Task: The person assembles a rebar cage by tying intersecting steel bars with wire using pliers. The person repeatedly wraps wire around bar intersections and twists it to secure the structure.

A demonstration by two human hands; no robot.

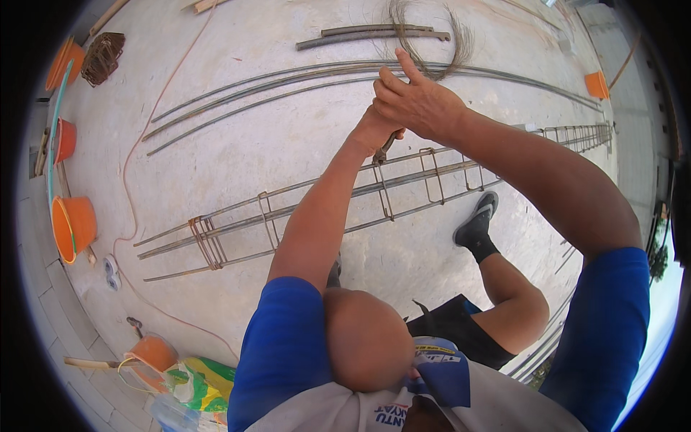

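Note:
A long rebar cage [363,189], with thin square stirrups tied around its bars, lies across the floor before me. Above its upper bar, my left hand [370,131] is closed around a dark metal tool [385,148] that looks like pincers. The tool's head points down and meets the bar beside a stirrup. My right hand [421,104] overlaps the left one. One of its fingers sticks out while the others curl inward; whatever they grip is hidden.
Loose rebars [259,90] lie beyond the cage, with a coil of tie wire [461,54] and short dark metal bars [360,39]. Orange buckets [79,223] line the left side. A thin cord [129,180] winds over the concrete floor. My right foot [475,219] stands beside the cage.

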